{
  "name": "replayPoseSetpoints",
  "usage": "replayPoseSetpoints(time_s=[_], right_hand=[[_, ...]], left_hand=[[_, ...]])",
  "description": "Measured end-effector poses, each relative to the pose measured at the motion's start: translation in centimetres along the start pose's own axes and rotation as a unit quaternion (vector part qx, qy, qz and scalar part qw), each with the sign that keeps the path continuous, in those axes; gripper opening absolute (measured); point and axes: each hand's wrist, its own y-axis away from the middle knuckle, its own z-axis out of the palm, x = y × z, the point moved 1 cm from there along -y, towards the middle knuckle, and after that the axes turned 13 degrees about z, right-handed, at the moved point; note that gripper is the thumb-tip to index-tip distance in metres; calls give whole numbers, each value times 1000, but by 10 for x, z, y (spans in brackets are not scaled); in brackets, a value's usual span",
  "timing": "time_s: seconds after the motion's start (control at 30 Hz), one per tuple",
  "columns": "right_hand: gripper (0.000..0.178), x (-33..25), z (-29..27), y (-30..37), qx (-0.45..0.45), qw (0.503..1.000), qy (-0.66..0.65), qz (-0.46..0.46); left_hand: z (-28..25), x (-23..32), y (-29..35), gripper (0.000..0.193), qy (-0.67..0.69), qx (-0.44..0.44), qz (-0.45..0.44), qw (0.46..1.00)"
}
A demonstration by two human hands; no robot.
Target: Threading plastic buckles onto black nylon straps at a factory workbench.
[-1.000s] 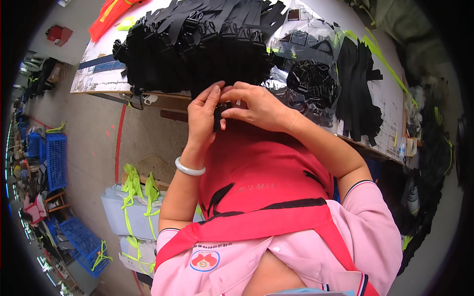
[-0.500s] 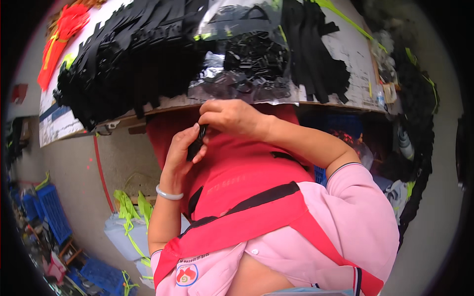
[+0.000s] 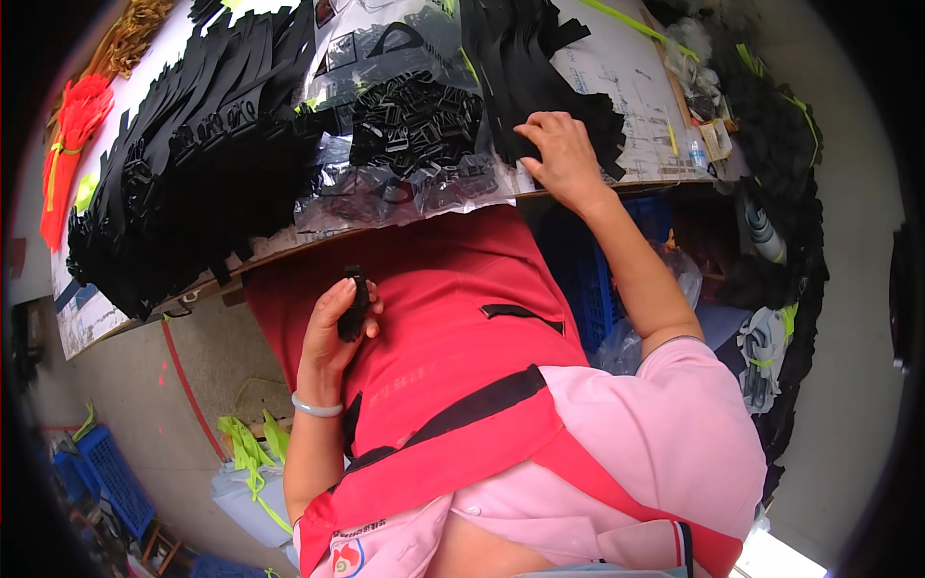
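Note:
Over my lap, my left hand [image 3: 332, 326] is closed around a small bundle of black plastic buckles [image 3: 355, 306]; the fingers hide part of it. Out at the table's front, my right hand [image 3: 567, 162] has its fingers curved and thumb apart, over the black webbing straps [image 3: 525, 82] of the right-hand pile. Nothing shows in it. Just left of that pile, loose black buckles [image 3: 409, 125] lie heaped on a clear plastic bag [image 3: 385, 207].
A large pile of black straps with buckle ends [image 3: 193, 193] covers the table's left part. Red straps [image 3: 72, 144] lie beyond it. A blue crate [image 3: 593, 289] stands under the table [image 3: 636, 116]. Grey bins with yellow-green straps [image 3: 251, 477] stand at lower left.
My right hand has left my left hand and moved right to the strap pile. My left hand has lowered slightly, still holding the black buckles. The view has shifted right.

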Motion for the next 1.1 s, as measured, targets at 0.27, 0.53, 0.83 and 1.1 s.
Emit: replayPoseSetpoints(time_s=[0.27, 0.53, 0.83, 1.1], right_hand=[[29, 10, 15, -2, 7, 993, 60, -103], [19, 23, 19, -15, 8, 969, 67, -237], [7, 12, 19, -34, 8, 959, 119, -258], [17, -29, -39, -14, 124, 970, -195, -76]], left_hand=[[-1, -15, -1, 25, -11, 13, -19, 1000], [0, -23, -1, 24, -17, 24, -34, 999], [4, -26, 4, 25, -26, 35, -37, 998], [19, -13, 0, 28, -55, 36, -33, 997]])
